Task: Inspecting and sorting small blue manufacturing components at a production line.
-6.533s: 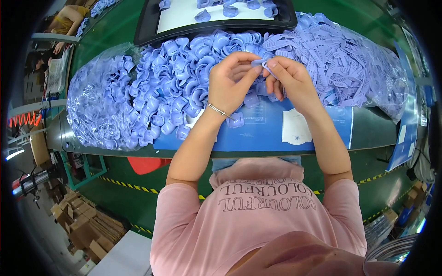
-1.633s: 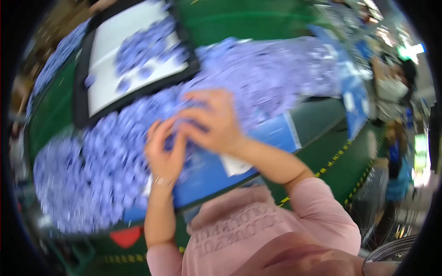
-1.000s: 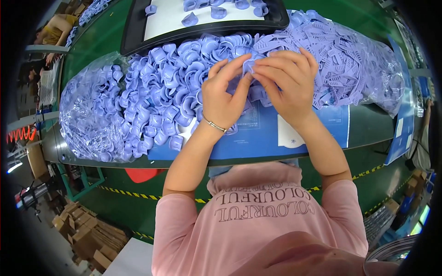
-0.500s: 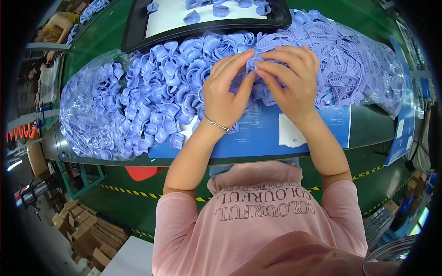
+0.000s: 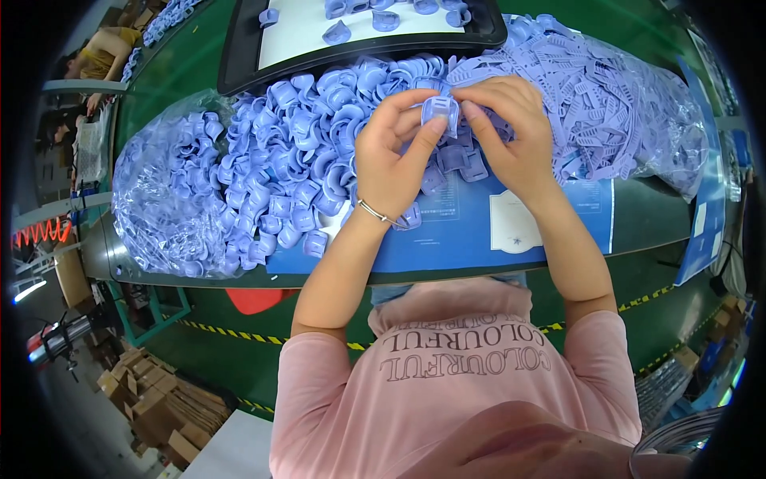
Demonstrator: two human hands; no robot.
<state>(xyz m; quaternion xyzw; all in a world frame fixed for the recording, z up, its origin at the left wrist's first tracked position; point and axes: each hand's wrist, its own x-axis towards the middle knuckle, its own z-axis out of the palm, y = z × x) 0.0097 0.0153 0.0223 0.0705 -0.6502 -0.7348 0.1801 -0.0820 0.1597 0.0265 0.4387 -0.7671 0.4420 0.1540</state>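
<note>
My left hand (image 5: 392, 152) pinches a small curved periwinkle-blue plastic piece (image 5: 440, 110) with slots in it, thumb on its face. My right hand (image 5: 517, 132) is closed at the right edge of the same piece, thumb and forefinger together; exactly how they grip it is partly hidden. Under and left of my hands spreads a heap of like curved plastic pieces (image 5: 291, 152). To the right lies a heap of flat slotted plastic straps (image 5: 594, 104) in the same colour, partly in a clear bag.
A black tray (image 5: 239, 56) with a white liner and several curved pieces stands at the far side. A clear plastic bag (image 5: 159, 215) lies left. Blue printed card (image 5: 359, 255) covers the table's near part; a blue panel (image 5: 700, 215) stands right. Another person (image 5: 104, 56) works far left.
The plastic piece has turned so its slotted face shows. My right fingertips have shifted slightly right, and the forefinger has drawn back from the piece's top. The whole view has shifted a little.
</note>
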